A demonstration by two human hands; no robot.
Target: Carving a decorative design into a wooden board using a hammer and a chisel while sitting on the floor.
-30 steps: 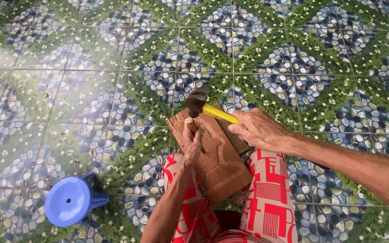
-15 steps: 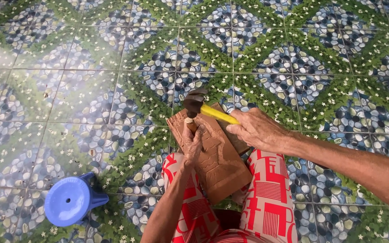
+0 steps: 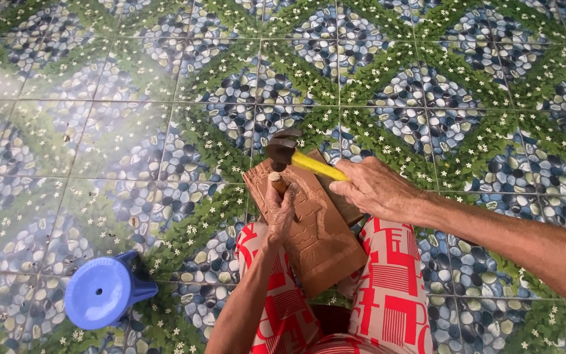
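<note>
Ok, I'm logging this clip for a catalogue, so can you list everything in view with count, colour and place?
wooden panel: one, reddish brown with carved relief, resting tilted across the person's lap.
hammer: one, dark head with yellow handle, above the panel's upper edge.
chisel: one, pale wooden handle end showing, standing on the panel's upper left part.
stool: one, blue plastic, on the floor at lower left.
floor tiles: many, blue-grey pebble and green leaf pattern, across the whole view.
trousers: one pair, red and white print, under the panel.
left hand: wrapped around the chisel.
right hand: gripping the hammer's yellow handle.
</note>
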